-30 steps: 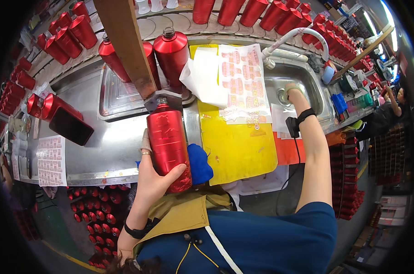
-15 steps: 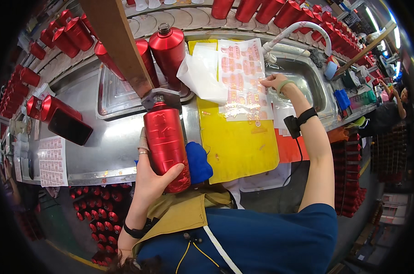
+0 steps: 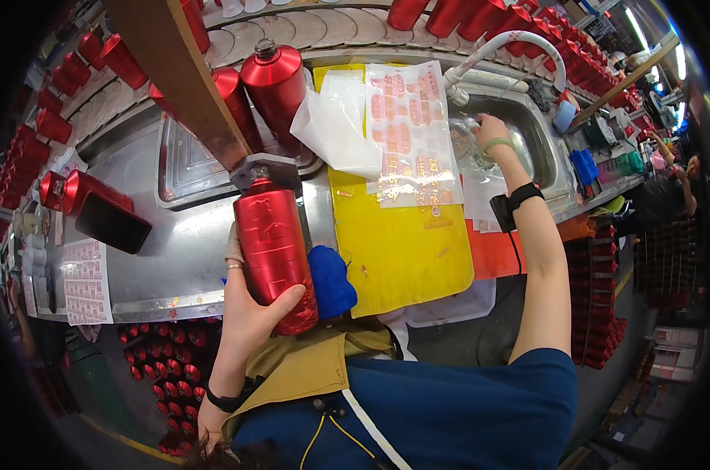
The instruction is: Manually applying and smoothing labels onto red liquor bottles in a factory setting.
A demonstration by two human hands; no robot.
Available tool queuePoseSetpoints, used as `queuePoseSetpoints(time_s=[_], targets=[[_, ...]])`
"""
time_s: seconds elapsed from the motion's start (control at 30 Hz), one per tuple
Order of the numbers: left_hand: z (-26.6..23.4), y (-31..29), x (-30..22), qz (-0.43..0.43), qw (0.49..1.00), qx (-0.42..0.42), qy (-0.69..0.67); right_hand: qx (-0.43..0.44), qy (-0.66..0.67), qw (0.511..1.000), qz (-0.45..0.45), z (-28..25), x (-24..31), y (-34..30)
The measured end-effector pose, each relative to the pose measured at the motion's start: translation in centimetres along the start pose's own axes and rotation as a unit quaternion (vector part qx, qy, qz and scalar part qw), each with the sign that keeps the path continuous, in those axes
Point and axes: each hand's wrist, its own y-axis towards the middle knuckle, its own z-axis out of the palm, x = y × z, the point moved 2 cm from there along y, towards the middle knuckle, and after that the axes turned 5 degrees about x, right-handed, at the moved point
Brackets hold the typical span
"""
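My left hand [image 3: 249, 309] is wrapped round a glossy red bottle [image 3: 273, 247] with raised panels on its side. The bottle's neck meets a metal bracket [image 3: 265, 166] at the foot of a wooden post [image 3: 167, 70]. My right hand [image 3: 492, 131] is over the steel sink [image 3: 539, 157], fingers bent together; anything between them is too small to make out. To its left, a sheet of red and gold decals [image 3: 410, 129] lies on a yellow mat [image 3: 406, 258], beside a curled white sheet [image 3: 335, 133]. A blue cloth [image 3: 330, 282] rests right of the bottle.
Red bottles [image 3: 273, 82] stand behind the bracket by a steel tray [image 3: 171, 176]. A white faucet [image 3: 519, 37] arches over the sink. At left, a phone [image 3: 114, 227] leans on a red bottle, near another printed sheet [image 3: 87, 282]. A conveyor [image 3: 324, 30] carries bottles along the back.
My right hand has moved from the decal sheet's edge up and right over the sink. My left hand keeps its hold on the bottle. The whole view has shifted slightly.
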Motion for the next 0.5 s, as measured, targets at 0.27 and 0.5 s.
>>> queuePoseSetpoints(time_s=[0.27, 0.5], targets=[[-0.2, 0.4, -0.1, 0.029, 0.998, 0.008, 0.047, 0.064, 0.091, 0.993, -0.050, 3.0, -0.9, 1.7], [-0.4, 0.5, -0.3, 0.044, 0.997, 0.007, 0.063, -0.255, 0.144, 0.924, -0.247, -7.2, 7.0, -13.2]])
